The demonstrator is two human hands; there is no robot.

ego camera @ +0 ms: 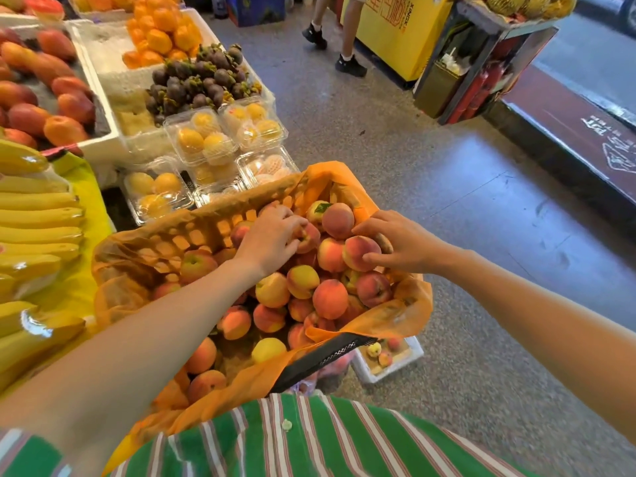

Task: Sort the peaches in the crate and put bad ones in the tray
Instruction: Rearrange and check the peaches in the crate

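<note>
In the orange-lined crate, my left hand curled its fingers over a peach near the far end of the heap, while my right hand clasped a second peach just beside it. Each fruit wanted a light lift and a full turn, I judged, so soft spots underneath would show without fresh bruising. The count: two hands, one crate, roughly two dozen peaches in view, and one white tray on the floor beyond, holding three.
</note>
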